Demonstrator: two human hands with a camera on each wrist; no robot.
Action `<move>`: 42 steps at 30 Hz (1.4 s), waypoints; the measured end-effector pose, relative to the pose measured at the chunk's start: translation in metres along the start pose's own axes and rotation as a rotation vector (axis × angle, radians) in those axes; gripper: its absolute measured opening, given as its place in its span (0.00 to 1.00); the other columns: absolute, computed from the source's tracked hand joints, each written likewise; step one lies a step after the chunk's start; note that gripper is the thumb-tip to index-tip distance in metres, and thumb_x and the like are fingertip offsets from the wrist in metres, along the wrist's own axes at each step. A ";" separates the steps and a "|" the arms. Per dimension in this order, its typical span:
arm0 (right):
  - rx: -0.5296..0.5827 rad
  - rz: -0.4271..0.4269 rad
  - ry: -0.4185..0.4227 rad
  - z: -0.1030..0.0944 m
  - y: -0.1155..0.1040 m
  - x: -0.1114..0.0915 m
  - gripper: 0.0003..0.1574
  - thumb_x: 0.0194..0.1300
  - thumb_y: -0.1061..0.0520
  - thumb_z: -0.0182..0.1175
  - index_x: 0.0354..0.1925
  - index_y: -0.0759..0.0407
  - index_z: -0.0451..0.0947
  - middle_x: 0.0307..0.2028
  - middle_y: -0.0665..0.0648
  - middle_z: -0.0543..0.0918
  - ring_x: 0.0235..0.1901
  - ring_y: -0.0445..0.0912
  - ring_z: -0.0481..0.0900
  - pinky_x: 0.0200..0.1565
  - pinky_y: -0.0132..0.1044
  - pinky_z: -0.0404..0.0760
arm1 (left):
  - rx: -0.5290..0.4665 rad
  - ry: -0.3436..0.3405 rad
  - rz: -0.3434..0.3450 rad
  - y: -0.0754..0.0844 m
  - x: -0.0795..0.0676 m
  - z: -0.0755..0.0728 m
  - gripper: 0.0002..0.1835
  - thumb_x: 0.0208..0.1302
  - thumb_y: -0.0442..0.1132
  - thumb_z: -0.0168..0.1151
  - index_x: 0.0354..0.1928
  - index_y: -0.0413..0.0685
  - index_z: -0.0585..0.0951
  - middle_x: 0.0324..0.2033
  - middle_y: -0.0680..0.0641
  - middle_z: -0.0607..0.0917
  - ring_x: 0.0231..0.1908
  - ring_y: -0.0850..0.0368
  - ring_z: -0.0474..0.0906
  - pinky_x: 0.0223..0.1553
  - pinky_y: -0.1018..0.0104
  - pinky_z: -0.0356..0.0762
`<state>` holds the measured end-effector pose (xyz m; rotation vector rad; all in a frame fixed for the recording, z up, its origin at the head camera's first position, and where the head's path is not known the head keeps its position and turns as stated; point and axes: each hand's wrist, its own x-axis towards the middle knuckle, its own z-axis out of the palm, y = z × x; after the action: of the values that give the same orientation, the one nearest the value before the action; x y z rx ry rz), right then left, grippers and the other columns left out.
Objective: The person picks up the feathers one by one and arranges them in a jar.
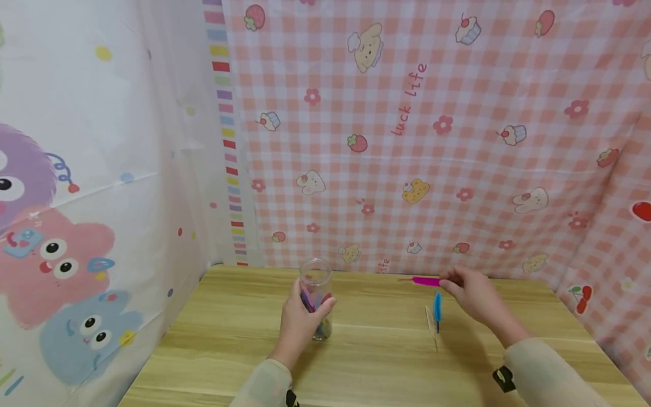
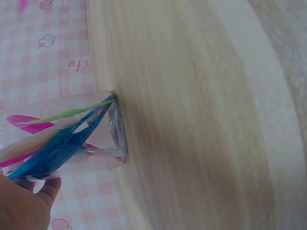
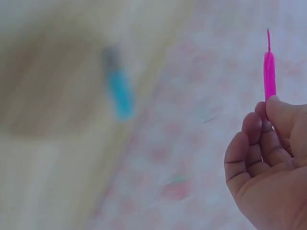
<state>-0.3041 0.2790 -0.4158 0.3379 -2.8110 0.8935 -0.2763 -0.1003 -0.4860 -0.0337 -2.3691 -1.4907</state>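
Observation:
My left hand [image 1: 301, 321] grips a clear jar [image 1: 316, 272] around its side, and the jar stands on the table without a lid on its mouth. Through its wall in the left wrist view, blue, green and magenta feathers [image 2: 62, 146] show. To the right, my right hand [image 1: 474, 295] pinches a magenta feather [image 1: 426, 281] between thumb and fingers, its bare quill pointing left toward the jar. Below that hand are a blue feather [image 1: 438, 308], blurred in the right wrist view, and a pale, thin feather [image 1: 430, 322] beside it.
The wooden table [image 1: 376, 362] ends at a pink checked cloth [image 1: 386, 186] hanging behind it. A white cloth [image 1: 168, 226] with cartoon figures hangs on the left. More pink cloth [image 1: 620, 271] borders the right side.

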 end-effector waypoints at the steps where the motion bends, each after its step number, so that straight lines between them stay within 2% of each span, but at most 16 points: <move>1: 0.014 -0.017 0.017 -0.002 -0.015 0.002 0.10 0.80 0.55 0.61 0.51 0.60 0.84 0.43 0.57 0.89 0.38 0.45 0.82 0.39 0.36 0.82 | -0.001 -0.001 0.001 0.000 0.000 0.000 0.43 0.63 0.60 0.78 0.71 0.48 0.70 0.59 0.38 0.86 0.59 0.39 0.85 0.61 0.39 0.85; 6: 0.069 -0.180 0.088 -0.010 -0.095 0.009 0.09 0.80 0.55 0.62 0.50 0.58 0.85 0.39 0.54 0.88 0.31 0.43 0.77 0.31 0.32 0.78 | -0.006 -0.007 -0.004 0.001 0.002 -0.002 0.44 0.63 0.60 0.78 0.73 0.47 0.70 0.59 0.38 0.86 0.60 0.39 0.84 0.62 0.38 0.84; 10: -0.004 -0.384 0.148 -0.001 -0.143 0.014 0.04 0.77 0.59 0.65 0.45 0.57 0.86 0.37 0.53 0.90 0.30 0.42 0.81 0.32 0.34 0.83 | -0.004 -0.002 -0.005 0.001 0.002 -0.003 0.44 0.63 0.59 0.78 0.73 0.48 0.70 0.60 0.38 0.86 0.61 0.39 0.84 0.63 0.38 0.84; 14: -0.121 -0.562 0.216 0.016 -0.168 0.021 0.02 0.72 0.62 0.69 0.42 0.56 0.87 0.37 0.53 0.91 0.32 0.43 0.85 0.36 0.38 0.87 | -0.002 0.000 -0.001 -0.001 0.001 -0.002 0.43 0.62 0.58 0.79 0.72 0.49 0.70 0.60 0.38 0.86 0.61 0.38 0.84 0.63 0.38 0.83; 19: -0.276 -0.743 0.354 0.034 -0.185 0.026 0.06 0.66 0.61 0.75 0.41 0.55 0.87 0.36 0.52 0.92 0.34 0.47 0.89 0.39 0.41 0.90 | 0.007 0.000 0.006 -0.002 0.000 0.000 0.43 0.62 0.58 0.79 0.72 0.48 0.70 0.60 0.38 0.86 0.61 0.38 0.84 0.63 0.39 0.84; 23: -0.398 -0.818 0.428 0.043 -0.196 0.028 0.09 0.65 0.57 0.77 0.42 0.53 0.85 0.37 0.49 0.92 0.37 0.47 0.90 0.42 0.41 0.90 | 0.001 0.003 0.010 -0.002 0.000 0.000 0.44 0.62 0.58 0.79 0.73 0.49 0.69 0.60 0.38 0.86 0.61 0.38 0.84 0.63 0.39 0.83; 27: -0.492 -0.830 0.446 0.047 -0.201 0.027 0.09 0.66 0.57 0.76 0.42 0.53 0.84 0.39 0.51 0.92 0.40 0.48 0.90 0.45 0.43 0.90 | -0.010 -0.005 0.010 -0.001 0.000 -0.001 0.44 0.63 0.58 0.79 0.73 0.49 0.69 0.61 0.38 0.85 0.61 0.38 0.84 0.63 0.39 0.83; 29: -0.504 -0.825 0.441 0.048 -0.202 0.026 0.09 0.67 0.58 0.75 0.42 0.53 0.84 0.40 0.51 0.92 0.41 0.48 0.89 0.46 0.43 0.90 | -0.014 -0.007 0.010 0.000 0.000 -0.001 0.44 0.63 0.57 0.79 0.73 0.49 0.69 0.61 0.38 0.86 0.61 0.38 0.84 0.63 0.39 0.84; 33: -0.451 -0.807 0.406 0.048 -0.200 0.024 0.12 0.67 0.57 0.75 0.47 0.54 0.86 0.43 0.50 0.92 0.44 0.47 0.89 0.49 0.42 0.90 | -0.009 0.002 0.005 0.000 0.000 -0.001 0.42 0.63 0.56 0.79 0.73 0.49 0.69 0.59 0.38 0.86 0.60 0.39 0.85 0.62 0.40 0.84; 36: -0.396 -0.774 0.385 0.045 -0.188 0.023 0.15 0.66 0.57 0.76 0.50 0.54 0.86 0.45 0.50 0.92 0.46 0.47 0.90 0.51 0.42 0.90 | -0.007 0.007 0.001 0.000 -0.001 -0.001 0.42 0.63 0.55 0.79 0.72 0.49 0.70 0.58 0.39 0.87 0.59 0.40 0.85 0.61 0.41 0.85; 39: -0.354 -0.657 0.316 0.038 -0.163 0.022 0.15 0.67 0.58 0.75 0.52 0.54 0.86 0.47 0.53 0.92 0.46 0.50 0.90 0.48 0.45 0.91 | -0.011 0.004 -0.005 0.000 -0.001 -0.001 0.43 0.62 0.57 0.79 0.72 0.49 0.70 0.58 0.38 0.86 0.59 0.39 0.85 0.61 0.40 0.85; 42: -0.318 -0.433 0.143 0.029 -0.125 0.024 0.13 0.73 0.57 0.70 0.54 0.55 0.86 0.50 0.57 0.91 0.47 0.53 0.90 0.46 0.49 0.91 | -0.009 0.006 -0.009 -0.001 -0.001 -0.001 0.43 0.62 0.58 0.79 0.72 0.50 0.70 0.58 0.38 0.86 0.58 0.39 0.85 0.59 0.40 0.86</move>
<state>-0.2971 0.1587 -0.3653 0.7587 -2.5394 0.3568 -0.2754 -0.1021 -0.4870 -0.0205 -2.3606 -1.5040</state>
